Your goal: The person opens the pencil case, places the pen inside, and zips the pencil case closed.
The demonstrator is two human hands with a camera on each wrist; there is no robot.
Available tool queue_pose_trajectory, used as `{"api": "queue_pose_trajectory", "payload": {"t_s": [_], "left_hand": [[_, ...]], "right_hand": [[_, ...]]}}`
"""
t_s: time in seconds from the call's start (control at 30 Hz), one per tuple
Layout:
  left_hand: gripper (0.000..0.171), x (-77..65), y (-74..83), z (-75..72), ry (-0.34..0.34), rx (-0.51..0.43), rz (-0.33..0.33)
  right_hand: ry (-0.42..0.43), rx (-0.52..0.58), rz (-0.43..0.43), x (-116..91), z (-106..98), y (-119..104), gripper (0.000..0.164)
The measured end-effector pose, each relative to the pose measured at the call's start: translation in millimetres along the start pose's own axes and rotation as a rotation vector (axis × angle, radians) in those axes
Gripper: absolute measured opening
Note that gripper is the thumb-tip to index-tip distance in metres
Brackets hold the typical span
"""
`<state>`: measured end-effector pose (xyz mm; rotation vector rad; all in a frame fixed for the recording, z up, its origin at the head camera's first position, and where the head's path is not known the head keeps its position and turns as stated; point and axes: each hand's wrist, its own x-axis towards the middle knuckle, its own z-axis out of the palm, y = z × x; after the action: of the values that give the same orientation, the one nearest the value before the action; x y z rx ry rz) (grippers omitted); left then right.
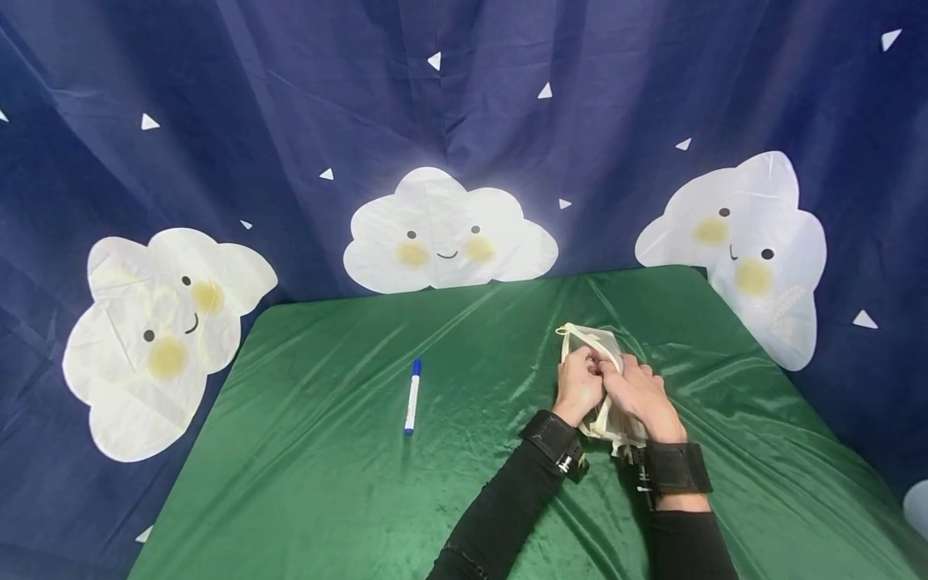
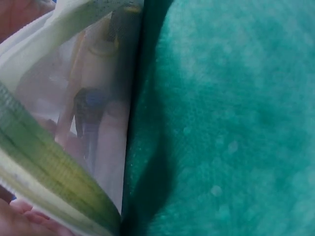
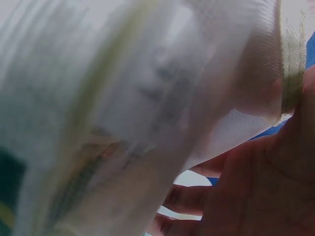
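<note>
A see-through mesh pouch (image 1: 616, 423) with cream edging and a zipper strip lies tilted under both hands, right of the table's middle. My left hand (image 1: 582, 385) grips its near-left edge, fingertips meeting the other hand's at the opening. My right hand (image 1: 641, 396) holds the pouch from the right, and in the right wrist view its fingers (image 3: 189, 199) lie behind the mesh. Through the mesh (image 2: 44, 93), the left wrist view shows slim pen-like items (image 2: 91, 105) and a fingertip; whose it is I cannot tell.
A white marker with blue ends (image 1: 412, 396) lies on the green cloth-covered table (image 1: 326, 451), left of the hands. Behind the table hangs a dark blue curtain (image 1: 493, 137) with cloud faces. The cloth has creases.
</note>
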<state>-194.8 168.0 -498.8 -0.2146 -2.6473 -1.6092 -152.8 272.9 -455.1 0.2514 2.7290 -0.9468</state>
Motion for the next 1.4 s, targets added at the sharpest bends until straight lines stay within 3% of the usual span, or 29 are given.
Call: {"api": "queue_pose_trajectory", "payload": {"t_s": [0.37,0.6,0.7,0.83,1.07,1.23,1.4], "left_hand": [[0.018,-1.0,-2.3,-2.3,-0.069,0.111,0.100],[0.005,-0.3,-2.6,-5.5,-0.108,0.213,0.194],[0.006,0.4,-2.4,-7.5,-0.143,0.242,0.198],[0.006,2.9,-3.3,-10.0,-0.214,0.210,0.187],[0.010,7.6,-4.4,-15.0,-0.308,0.168,0.241],[0.010,6.8,-5.1,-18.6,-0.315,0.133,0.221],[0.019,4.8,-2.9,-23.3,-0.290,0.165,0.222]], "right_hand": [[0.006,0.001,-0.009,0.0,0.2,-1.4,0.075],[-0.008,0.006,0.000,-0.8,0.2,-2.4,0.077],[-0.005,0.009,-0.006,-0.5,0.7,-2.1,0.075],[0.001,0.007,-0.014,0.0,1.2,-1.6,0.074],[0.000,0.000,-0.015,0.5,0.5,-1.1,0.076],[-0.005,-0.008,-0.006,-0.1,0.1,-2.3,0.077],[-0.006,-0.009,-0.016,0.1,0.9,-1.8,0.077]]}}
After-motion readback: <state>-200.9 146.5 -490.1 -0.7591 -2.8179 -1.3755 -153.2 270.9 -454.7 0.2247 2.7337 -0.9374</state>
